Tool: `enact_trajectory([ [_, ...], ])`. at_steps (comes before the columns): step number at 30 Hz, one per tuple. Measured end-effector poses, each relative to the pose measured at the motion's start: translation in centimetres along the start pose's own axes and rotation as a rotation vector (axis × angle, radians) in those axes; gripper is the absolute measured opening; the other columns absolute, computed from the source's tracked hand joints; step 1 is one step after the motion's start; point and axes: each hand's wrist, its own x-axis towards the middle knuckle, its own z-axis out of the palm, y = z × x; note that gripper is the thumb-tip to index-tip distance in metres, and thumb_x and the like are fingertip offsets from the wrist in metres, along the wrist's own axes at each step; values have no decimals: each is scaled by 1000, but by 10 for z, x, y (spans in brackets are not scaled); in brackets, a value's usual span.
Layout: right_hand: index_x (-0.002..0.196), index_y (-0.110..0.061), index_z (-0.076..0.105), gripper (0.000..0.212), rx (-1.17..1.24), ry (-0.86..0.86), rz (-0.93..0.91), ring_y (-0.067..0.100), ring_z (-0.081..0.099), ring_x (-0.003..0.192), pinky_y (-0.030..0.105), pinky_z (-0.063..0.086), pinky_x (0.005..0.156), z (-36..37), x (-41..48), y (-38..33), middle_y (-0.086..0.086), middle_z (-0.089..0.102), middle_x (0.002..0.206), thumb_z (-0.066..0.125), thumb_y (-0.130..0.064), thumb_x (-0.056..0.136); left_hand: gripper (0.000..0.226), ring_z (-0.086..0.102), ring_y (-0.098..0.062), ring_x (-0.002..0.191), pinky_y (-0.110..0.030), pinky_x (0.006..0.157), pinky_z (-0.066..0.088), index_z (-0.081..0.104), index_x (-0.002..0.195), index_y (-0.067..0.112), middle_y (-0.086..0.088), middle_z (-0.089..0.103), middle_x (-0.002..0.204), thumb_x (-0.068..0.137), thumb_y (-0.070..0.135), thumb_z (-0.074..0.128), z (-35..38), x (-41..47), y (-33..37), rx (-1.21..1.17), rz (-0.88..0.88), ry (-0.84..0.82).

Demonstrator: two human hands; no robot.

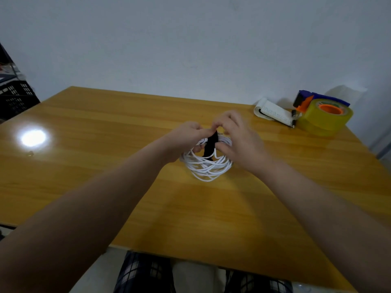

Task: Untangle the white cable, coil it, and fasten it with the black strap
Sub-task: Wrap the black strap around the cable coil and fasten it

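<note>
We see the white cable already coiled into loose loops, sitting mid-worktop, slightly R of centre, w/ the near loops lying on the wood and the far side lifted betw. both hands. Black strap runs across the far part of the coil, roughly vertical in view, lower end tucked under a few strands. Left hand grips the coil's L-far side, fingers closed around the strands next to the strap; thumb and forefinger pinch at the strap's top end. Right hand is blurred; its fingers curl in at the strap top, thumb pressed against the coil's R side, so closed on strap + cable as far as we can tell. Far R corner of worktop: notepad w/ a pen beside it, touching a yellow tape roll in its orange/blue dispenser. Bright light glare on worktop at L. Black crate off the L edge.
</note>
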Motion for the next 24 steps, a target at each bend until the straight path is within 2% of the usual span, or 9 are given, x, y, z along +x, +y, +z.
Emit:
enact_trajectory([
  [3, 90, -8, 67, 12, -158, 85, -297, 26, 50, 85, 36, 44, 68, -2, -1, 9, 13, 59, 93, 59, -11, 81, 18, 32, -11, 42, -21, 40, 26, 51, 83, 8, -4, 40, 51, 93, 22, 50, -2, -2, 2, 16, 6, -37],
  [7, 86, -6, 65, 12, -102, 28, -360, 23, 53, 79, 32, 41, 70, -4, -3, 9, 8, 64, 85, 54, -6, 84, 13, 36, -9, 45, -18, 41, 28, 51, 88, 5, -6, 41, 58, 94, 11, 42, -4, -5, 3, 48, 47, -83],
  [9, 86, -6, 62, 10, -4, -9, -264, 18, 51, 78, 30, 41, 71, -4, -7, 6, 5, 63, 82, 54, -2, 81, 11, 38, -4, 40, -15, 40, 30, 49, 91, 6, -3, 44, 58, 96, 12, 43, -3, -3, -1, 70, 36, -58],
  [13, 88, -14, 56, 18, 433, 26, 188, 11, 53, 72, 30, 44, 67, -4, -6, -1, -3, 57, 77, 55, 4, 85, 9, 42, -3, 43, -16, 45, 34, 48, 88, 12, 2, 52, 60, 95, 16, 53, 2, 7, -8, 120, 79, 43],
  [15, 98, -16, 61, 24, 514, 4, 295, 8, 55, 70, 27, 45, 69, -4, -1, 0, -4, 59, 73, 57, 4, 86, 8, 42, -5, 46, -18, 47, 34, 49, 88, 10, 1, 53, 61, 94, 14, 54, 2, 7, -9, 109, 100, 31],
  [18, 108, -14, 70, 30, 458, -24, 252, 15, 65, 84, 36, 53, 81, -5, 2, 0, 4, 70, 86, 56, 3, 87, 7, 41, -7, 47, -18, 45, 33, 49, 90, 8, -1, 50, 60, 95, 11, 52, 1, 5, -9, 29, 111, -18],
  [20, 104, -11, 71, 27, 383, -6, 188, 9, 62, 91, 30, 51, 85, -8, 2, 0, -2, 69, 95, 54, 3, 87, 11, 39, -8, 44, -21, 42, 29, 48, 84, 11, 2, 49, 54, 95, 11, 50, -2, 4, -8, -77, 68, -51],
  [22, 101, -9, 68, 22, 173, -61, 12, 4, 54, 85, 16, 41, 74, -12, 3, 0, -5, 63, 91, 54, -1, 85, 15, 38, -8, 41, -20, 40, 26, 47, 80, 13, 4, 48, 52, 94, 16, 52, -5, 3, -5, -144, -15, -85],
  [24, 95, -8, 66, 16, -22, -186, -150, 16, 56, 81, 18, 32, 67, -17, 4, 2, 2, 64, 85, 59, -6, 81, 16, 38, -7, 38, -19, 39, 25, 47, 81, 11, 4, 47, 51, 93, 19, 55, -7, 0, -2, -119, -81, -99],
])
